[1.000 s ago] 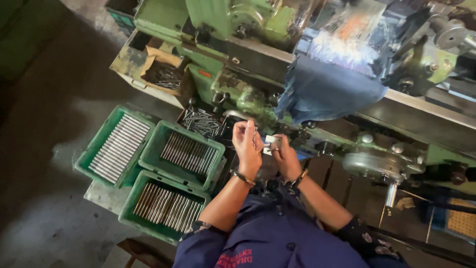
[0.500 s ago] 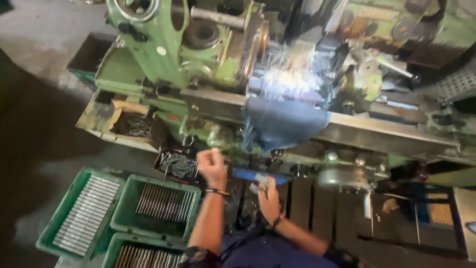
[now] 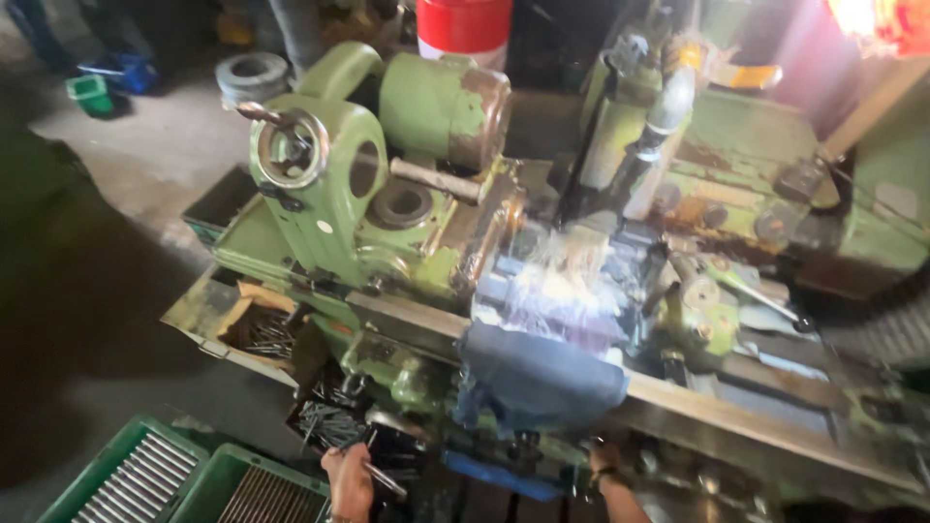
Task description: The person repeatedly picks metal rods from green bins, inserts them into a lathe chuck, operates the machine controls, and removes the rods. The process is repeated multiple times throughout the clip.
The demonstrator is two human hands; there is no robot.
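Green lathe (image 3: pixel 407 223) fills centre, blurred. Red-and-white drum (image 3: pixel 465 24) at 12 o'clock. Blue cloth (image 3: pixel 538 383) drapes over lathe bed, 6 o'clock of centre. Green crates (image 3: pixel 208 484) of metal rods at 7 o'clock; dark tray of loose rods (image 3: pixel 325 421) just beside them. Left hand (image 3: pixel 349 479) at 6 o'clock, fingers closed around thin metal rod (image 3: pixel 383 476). Right hand (image 3: pixel 605 455) at 5 o'clock against lathe's lower edge; grip cannot be told.
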